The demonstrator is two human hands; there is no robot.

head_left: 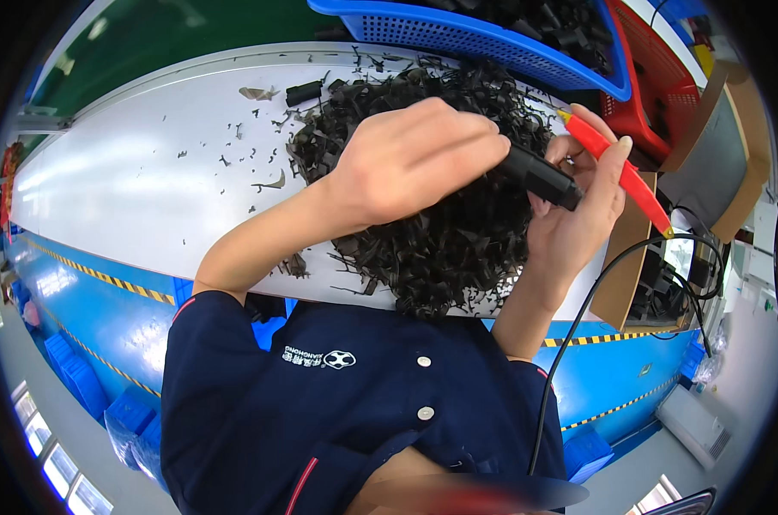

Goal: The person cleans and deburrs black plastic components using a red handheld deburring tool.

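My left hand point(427, 159) reaches across the pile, its fingers closed on one end of a black tube-shaped plastic part point(539, 178). The part's other end points toward the palm of my right hand point(582, 193); whether it touches the palm I cannot tell. Between the thumb and fingers of my right hand sits a slim red hand tool point(616, 167) with yellow ends, tilted across the hand. Below both hands spreads a big heap of thin black plastic scraps point(440, 249).
A blue perforated basket point(483, 43) holding black parts stands at the far edge of the white table point(140, 163). Beside it is a red crate point(663, 94). Cardboard boxes point(706, 154) stand at right. A loose black part point(304, 93) lies by the heap. A black cable point(582, 313) loops at right.
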